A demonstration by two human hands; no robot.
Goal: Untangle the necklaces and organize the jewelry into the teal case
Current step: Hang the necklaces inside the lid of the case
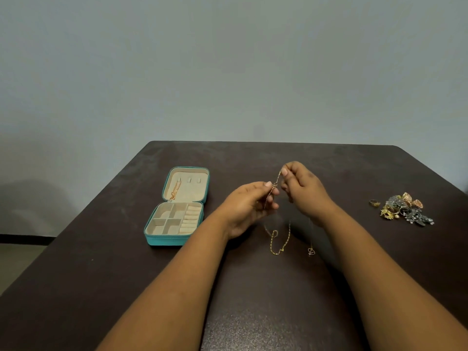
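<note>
Here, both hands are raised over the table (253,287), the left hand (249,206) and right hand (302,191) each pinching the tangled necklaces (277,245), whose chains hang beneath them, with the open case (177,206) left of the left hand.

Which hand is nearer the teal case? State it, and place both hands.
Left. The left hand is just right of the open teal case, pinching the tangled gold chains. The right hand pinches the same chains, farther right, beyond the left hand.
</note>
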